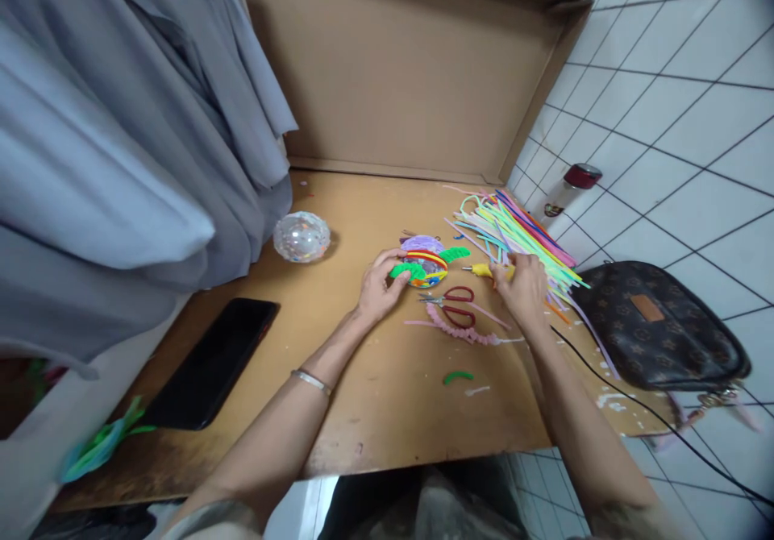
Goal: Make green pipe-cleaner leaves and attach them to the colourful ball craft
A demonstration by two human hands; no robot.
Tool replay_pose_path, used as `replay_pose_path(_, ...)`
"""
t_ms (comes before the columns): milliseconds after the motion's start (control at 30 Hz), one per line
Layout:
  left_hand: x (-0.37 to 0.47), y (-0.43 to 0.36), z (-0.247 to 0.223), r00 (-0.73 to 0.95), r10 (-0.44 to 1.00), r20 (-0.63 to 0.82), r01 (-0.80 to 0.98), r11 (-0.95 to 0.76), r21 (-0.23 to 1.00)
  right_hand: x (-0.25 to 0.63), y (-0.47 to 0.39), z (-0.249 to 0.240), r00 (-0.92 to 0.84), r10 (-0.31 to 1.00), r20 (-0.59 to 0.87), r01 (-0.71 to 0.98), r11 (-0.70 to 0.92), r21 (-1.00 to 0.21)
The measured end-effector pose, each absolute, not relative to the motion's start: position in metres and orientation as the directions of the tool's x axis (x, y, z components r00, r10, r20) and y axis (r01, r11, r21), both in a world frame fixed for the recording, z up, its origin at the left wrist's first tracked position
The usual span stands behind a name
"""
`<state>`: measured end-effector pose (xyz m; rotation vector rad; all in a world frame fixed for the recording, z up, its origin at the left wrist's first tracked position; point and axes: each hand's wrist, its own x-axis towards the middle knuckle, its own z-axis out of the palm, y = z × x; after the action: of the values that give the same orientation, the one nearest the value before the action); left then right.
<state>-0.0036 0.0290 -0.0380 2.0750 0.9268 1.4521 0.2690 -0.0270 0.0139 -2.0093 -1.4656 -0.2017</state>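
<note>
Craftwork (428,267), roundish & multicolor, sits just right of ctr frame on the wooden worktop (363,395). L hand (380,286) grips its left edge, thumb by a fuzzy green flap (409,271), prob. to steady it. R hand (523,286) is wrapped round a yellow glue-gun-type tool (482,270), tip toward the piece but not touching, prob. held low for aim. Thin black cord (641,401) runs off lower right, likely routed clear of the work. Scissors (459,319) w/ red loop handles lie just below the piece, prob. for quick reach, by a ruffled pink strip (456,333). Fuzzy stems (517,238), pastel to bright, fan out right of ctr, near R hand. Clear faceted ball (301,237), plastic-looking, left of ctr. Glossy phone (211,367) flat, lower left; cardboard panel (399,64) upright up top, maybe a backstop.
</note>
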Motion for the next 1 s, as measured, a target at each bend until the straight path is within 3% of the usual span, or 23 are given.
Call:
replay_pose_path(100,-0.004,0.029,-0.038,0.220,0.731,0.646,0.274,-0.682,0.678,0.239,-0.018,0.014,0.307,0.875,0.374,0.621,0.114,-0.776)
replay_pose_path(233,-0.006,0.030,-0.040,0.213,0.738,0.640,0.284,-0.673,0.683,0.206,-0.004,0.011,0.193,0.932,0.306,0.362,0.222,-0.905)
replay_pose_path(333,-0.006,0.030,-0.040,0.199,0.754,0.626,0.265,-0.657,0.706,0.197,-0.001,0.016,0.176,0.897,0.405,0.454,0.291,-0.842)
replay_pose_path(433,-0.005,0.030,-0.037,0.158,0.790,0.593,0.172,-0.613,0.771,0.195,0.001,0.029,0.054,0.848,0.528,0.677,0.358,-0.643)
replay_pose_path(533,-0.003,0.029,-0.036,0.111,0.833,0.543,0.034,-0.549,0.835,0.190,0.007,0.039,-0.108,0.866,0.488,0.777,0.380,-0.502)
replay_pose_path(800,-0.011,0.050,-0.028,-0.053,0.914,0.403,-0.111,-0.406,0.907,0.174,0.026,0.040,-0.245,0.890,0.386,0.823,0.401,-0.402)
replay_pose_path(1000,-0.022,0.085,0.005,0.044,0.900,0.434,-0.130,-0.425,0.896,0.168,0.036,0.046,-0.310,0.874,0.373,0.815,0.447,-0.370)
